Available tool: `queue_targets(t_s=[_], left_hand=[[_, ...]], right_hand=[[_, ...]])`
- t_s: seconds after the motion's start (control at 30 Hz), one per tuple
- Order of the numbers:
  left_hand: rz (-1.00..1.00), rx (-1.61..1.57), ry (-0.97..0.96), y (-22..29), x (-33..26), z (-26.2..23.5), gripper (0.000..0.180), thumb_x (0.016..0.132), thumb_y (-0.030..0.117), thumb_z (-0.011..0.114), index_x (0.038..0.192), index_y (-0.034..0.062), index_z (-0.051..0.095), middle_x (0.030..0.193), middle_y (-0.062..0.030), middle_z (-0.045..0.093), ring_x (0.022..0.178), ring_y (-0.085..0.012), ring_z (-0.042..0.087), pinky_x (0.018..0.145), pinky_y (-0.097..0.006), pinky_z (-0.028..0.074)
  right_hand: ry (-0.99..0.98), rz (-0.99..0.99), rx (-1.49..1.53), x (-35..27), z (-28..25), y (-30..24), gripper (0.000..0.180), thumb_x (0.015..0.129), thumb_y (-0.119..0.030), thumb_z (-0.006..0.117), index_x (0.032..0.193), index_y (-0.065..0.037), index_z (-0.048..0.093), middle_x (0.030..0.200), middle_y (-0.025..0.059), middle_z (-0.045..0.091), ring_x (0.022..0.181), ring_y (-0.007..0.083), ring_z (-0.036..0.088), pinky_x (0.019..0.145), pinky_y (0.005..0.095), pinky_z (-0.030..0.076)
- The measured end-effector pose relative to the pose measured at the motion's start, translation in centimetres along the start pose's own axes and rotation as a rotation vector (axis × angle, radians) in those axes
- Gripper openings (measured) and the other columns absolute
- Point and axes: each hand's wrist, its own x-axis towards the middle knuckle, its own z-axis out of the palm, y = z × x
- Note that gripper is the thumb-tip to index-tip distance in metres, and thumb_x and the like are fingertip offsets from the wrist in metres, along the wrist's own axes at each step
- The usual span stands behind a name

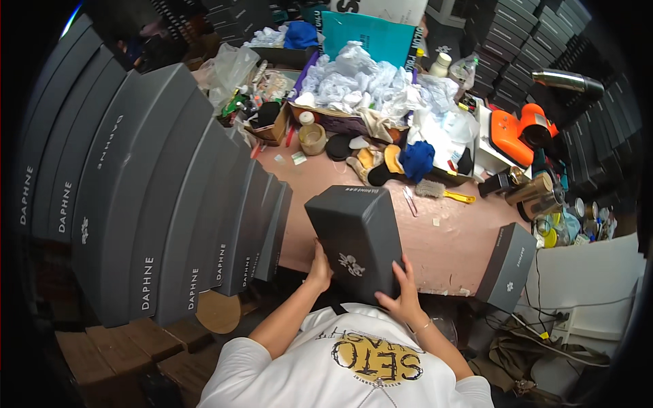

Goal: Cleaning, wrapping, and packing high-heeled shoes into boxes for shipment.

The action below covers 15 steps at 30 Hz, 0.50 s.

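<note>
Between my two hands is a dark grey shoe box (354,234) with a pale flower-like emblem on its face. It is tilted on end at the front edge of the pink-topped table (442,245). My left hand (321,266) presses against its left side, with the fingers partly hidden behind it. My right hand (406,294) grips the lower right side, thumb on the near face and fingers along the edge. Whether the box's bottom touches the table cannot be seen. The box looks closed.
Tall stacks of matching shoe boxes (163,204) fill the left. Another box (507,265) stands at the table's right end. Further back are crumpled white paper (360,78), a yellow-handled brush (445,192), a blue cloth (417,161), a tape roll (312,139) and an orange device (513,136).
</note>
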Motion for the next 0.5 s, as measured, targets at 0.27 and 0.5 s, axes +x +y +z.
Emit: queue_targets(t_s=[0.27,0.5], left_hand=[[-0.067,0.207,0.041,-3.2,2.6,0.3,0.055,0.087,0.039,0.066,0.121,0.0,0.049,0.115,-0.0115,0.056,0.104,-0.0191,0.055,0.087,-0.034,0.044],[0.163,0.103,0.359,4.5,2.1,-6.1,0.079,0.09,0.059,0.048,0.141,-0.0003,0.032,0.136,-0.0154,0.045,0.123,-0.0241,0.044,0.098,-0.039,0.04]], right_hand=[[-0.015,0.82,1.008,4.2,-2.5,10.6,0.042,0.084,-0.026,0.069,0.11,0.004,0.057,0.088,0.0085,0.064,0.074,0.0132,0.06,0.066,0.0265,0.05],[-0.604,0.114,0.439,5.9,5.4,-5.6,0.065,0.079,-0.022,0.074,0.131,-0.001,0.041,0.125,0.0243,0.05,0.096,0.0251,0.062,0.084,0.0362,0.048]])
